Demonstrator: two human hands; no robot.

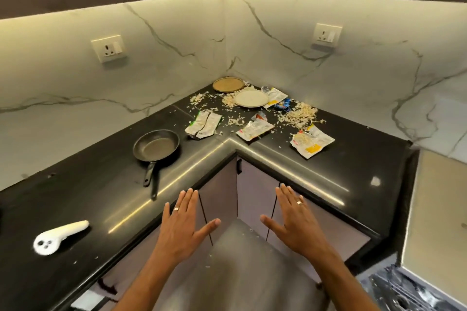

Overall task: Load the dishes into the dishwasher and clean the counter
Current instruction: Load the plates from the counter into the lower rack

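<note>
Landmark: frying pan, on the desk, left wing of the L. Its handle pointed toward the desk's front edge. Right of pan, just beside: a flattened wrapper. Further right, past the inner corner: 2nd wrapper, then 3rd wrapper farthest right. Behind & right of pan, in the back corner: a round lid by the wall, w/ a plate just right of & in front of it. Scraps lay spread between plate and wrappers. Well in front & left of pan, near the desk edge: a handheld controller. Both hands were off the desk, in front & right of pan: left hand, right hand.
</note>
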